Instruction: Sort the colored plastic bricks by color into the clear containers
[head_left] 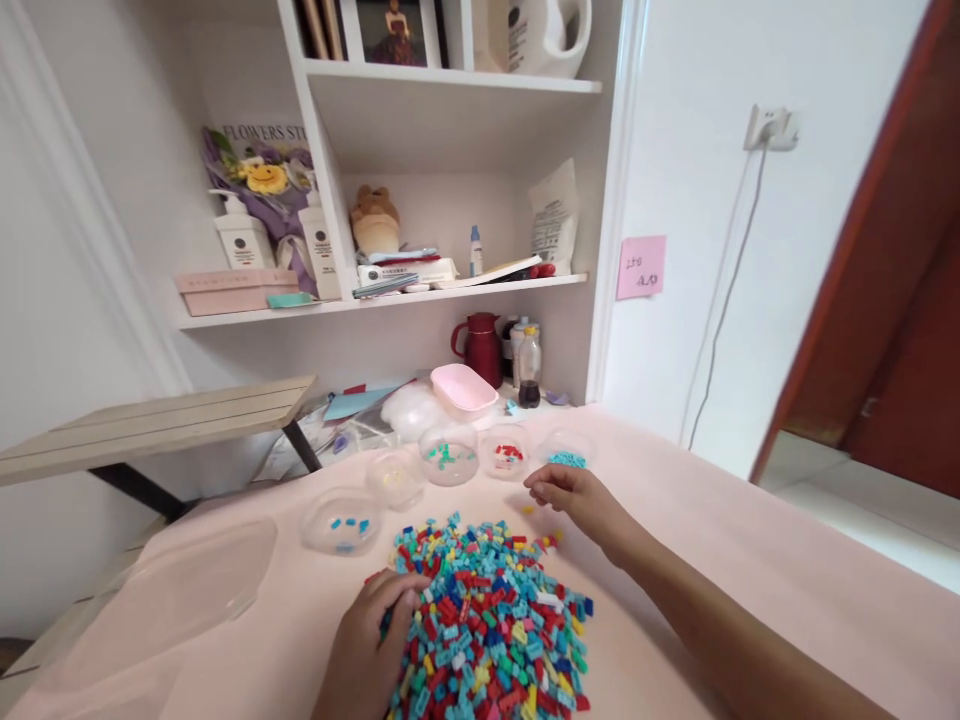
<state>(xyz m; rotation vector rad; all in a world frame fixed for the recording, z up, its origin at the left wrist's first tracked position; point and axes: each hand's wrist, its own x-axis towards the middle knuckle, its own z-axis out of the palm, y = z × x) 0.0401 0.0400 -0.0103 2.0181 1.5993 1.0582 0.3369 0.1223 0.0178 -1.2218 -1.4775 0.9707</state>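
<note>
A heap of small toy building bricks point(480, 620) in red, blue, teal, green and yellow lies before me. At its left edge my left hand point(371, 635) rests against the bricks with its fingers curled. A bit of teal shows inside that curl, but I cannot make out what the hand holds. My right hand point(577, 505) is above the cloth beyond the heap's right side, thumb and fingertips pinched together; whatever is between them is hidden. Just behind it stands a clear bowl of light-blue bricks point(568, 459). One yellow brick point(528, 510) lies on the cloth below its fingertips.
Other clear bowls hold red bricks point(509, 455), green bricks point(448, 456), pale yellow bricks point(392, 479) and blue bricks point(350, 525). A large clear lid point(187, 580) lies left. Behind are a pink basin point(463, 390), a red jug point(481, 350) and a bottle point(529, 368).
</note>
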